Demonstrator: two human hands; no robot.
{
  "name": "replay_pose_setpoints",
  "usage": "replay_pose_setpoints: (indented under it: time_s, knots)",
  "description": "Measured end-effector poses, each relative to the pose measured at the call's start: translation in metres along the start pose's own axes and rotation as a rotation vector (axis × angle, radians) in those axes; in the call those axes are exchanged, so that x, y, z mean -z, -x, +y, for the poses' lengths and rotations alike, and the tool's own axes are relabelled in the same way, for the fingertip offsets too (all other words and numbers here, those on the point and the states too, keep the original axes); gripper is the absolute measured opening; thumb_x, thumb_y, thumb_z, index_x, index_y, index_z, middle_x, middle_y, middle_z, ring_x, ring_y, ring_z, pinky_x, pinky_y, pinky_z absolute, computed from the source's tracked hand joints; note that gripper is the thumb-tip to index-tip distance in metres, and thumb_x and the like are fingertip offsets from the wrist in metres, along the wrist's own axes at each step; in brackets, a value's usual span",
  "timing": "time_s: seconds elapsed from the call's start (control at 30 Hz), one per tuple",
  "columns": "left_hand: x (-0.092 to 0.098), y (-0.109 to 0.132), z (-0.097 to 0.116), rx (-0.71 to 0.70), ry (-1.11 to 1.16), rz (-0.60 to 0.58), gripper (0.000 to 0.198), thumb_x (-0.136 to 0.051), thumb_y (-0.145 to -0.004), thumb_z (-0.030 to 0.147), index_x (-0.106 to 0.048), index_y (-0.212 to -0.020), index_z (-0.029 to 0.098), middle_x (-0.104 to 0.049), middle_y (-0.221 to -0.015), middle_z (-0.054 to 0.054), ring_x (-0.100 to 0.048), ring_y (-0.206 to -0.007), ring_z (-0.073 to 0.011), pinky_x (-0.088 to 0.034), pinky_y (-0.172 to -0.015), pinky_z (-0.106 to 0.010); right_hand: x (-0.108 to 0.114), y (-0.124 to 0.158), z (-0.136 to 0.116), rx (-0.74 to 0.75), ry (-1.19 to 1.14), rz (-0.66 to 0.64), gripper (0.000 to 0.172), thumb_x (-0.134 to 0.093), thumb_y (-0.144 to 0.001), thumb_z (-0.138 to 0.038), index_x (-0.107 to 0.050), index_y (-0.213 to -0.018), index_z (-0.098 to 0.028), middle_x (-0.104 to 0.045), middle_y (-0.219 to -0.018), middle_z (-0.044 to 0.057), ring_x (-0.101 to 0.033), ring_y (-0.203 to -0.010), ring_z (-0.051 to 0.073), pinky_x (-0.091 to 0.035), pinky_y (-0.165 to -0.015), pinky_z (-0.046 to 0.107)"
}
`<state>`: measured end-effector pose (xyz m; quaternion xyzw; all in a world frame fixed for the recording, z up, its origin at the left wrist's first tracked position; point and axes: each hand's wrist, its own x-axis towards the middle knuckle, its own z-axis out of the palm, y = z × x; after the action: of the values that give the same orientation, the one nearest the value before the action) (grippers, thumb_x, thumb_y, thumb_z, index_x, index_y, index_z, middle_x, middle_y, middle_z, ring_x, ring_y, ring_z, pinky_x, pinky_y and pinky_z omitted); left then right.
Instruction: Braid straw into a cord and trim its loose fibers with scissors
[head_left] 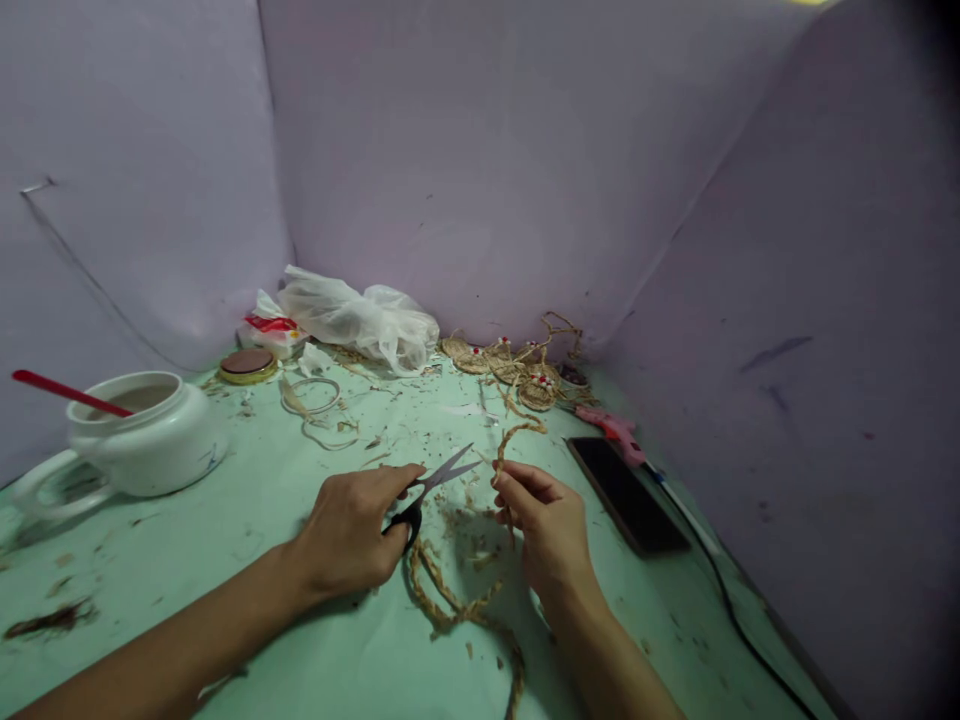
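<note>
My left hand (356, 525) grips a pair of scissors (442, 474) by its black handles. The blades are spread apart and point toward my right hand. With thumb and fingers pinched together, my right hand (546, 520) holds a braided straw cord (517, 432), whose upper part curves away toward the back. A short end of it hangs below the fingers. On the table between my wrists lies another length of braided cord (450, 610), looped and running to the front edge of view. The blade tips are near the held cord but apart from it.
Coiled woven pieces with red and white beads (537, 385) lie at the back. A phone (628, 495) and a pink glue gun (611, 428) with a cable are at right. A white mug (161, 440), a round tin (247, 366) and a plastic bag (367, 315) stand left and back. Scraps litter the green table (300, 640).
</note>
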<state>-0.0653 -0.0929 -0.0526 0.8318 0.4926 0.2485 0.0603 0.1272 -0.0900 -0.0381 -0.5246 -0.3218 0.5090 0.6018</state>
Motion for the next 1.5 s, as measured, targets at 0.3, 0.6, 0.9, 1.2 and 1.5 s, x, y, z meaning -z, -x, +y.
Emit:
replay_pose_setpoints:
  time_s: [0.3,0.6,0.9,1.2,1.5]
  knots:
    - [-0.001,0.0,-0.004,-0.107,-0.246,0.02,0.049,-0.044,-0.069,0.014,-0.048,-0.117,0.019,-0.063,-0.083,-0.005,-0.059,-0.075,-0.0197,-0.044,-0.064,-0.03,-0.004,0.003,0.001,0.012,0.178,-0.007,0.02,-0.071,-0.051,-0.024,-0.069,-0.067,-0.012,-0.058,-0.047,-0.001,-0.045,-0.04,0.008,-0.037,-0.039,0.021]
    - [0.001,-0.002,-0.008,-0.174,-0.315,0.066,0.048,-0.044,-0.07,0.013,-0.049,-0.117,0.019,-0.062,-0.082,-0.005,-0.058,-0.072,-0.0185,-0.043,-0.063,-0.029,-0.005,0.007,-0.002,0.012,0.185,-0.021,0.02,-0.068,-0.051,-0.023,-0.069,-0.068,-0.012,-0.053,-0.041,-0.003,-0.041,-0.037,0.008,-0.035,-0.038,0.022]
    - [0.002,0.0,-0.011,-0.215,-0.371,0.052,0.048,-0.042,-0.071,0.011,-0.048,-0.118,0.018,-0.061,-0.077,-0.004,-0.058,-0.067,-0.0191,-0.043,-0.058,-0.03,-0.006,0.008,-0.003,0.062,0.272,-0.024,0.017,-0.065,-0.054,-0.023,-0.07,-0.067,-0.013,-0.054,-0.043,-0.002,-0.042,-0.04,0.008,-0.034,-0.04,0.022]
    - [0.003,-0.001,-0.009,-0.17,-0.303,-0.03,0.05,-0.037,-0.069,0.006,-0.047,-0.118,0.015,-0.065,-0.078,-0.006,-0.06,-0.066,-0.0169,-0.044,-0.056,-0.026,-0.006,0.011,-0.004,0.045,0.24,-0.041,0.016,-0.067,-0.052,-0.022,-0.07,-0.064,-0.013,-0.055,-0.042,-0.002,-0.043,-0.04,0.009,-0.034,-0.04,0.022]
    - [0.01,-0.004,-0.007,-0.002,-0.048,-0.043,0.047,-0.042,-0.069,0.014,-0.049,-0.114,0.023,-0.065,-0.101,-0.002,-0.06,-0.089,-0.0171,-0.045,-0.073,-0.026,-0.004,0.003,0.0,-0.118,0.035,-0.088,0.017,-0.072,-0.047,-0.019,-0.065,-0.062,-0.012,-0.054,-0.043,-0.003,-0.043,-0.037,0.007,-0.034,-0.039,0.021]
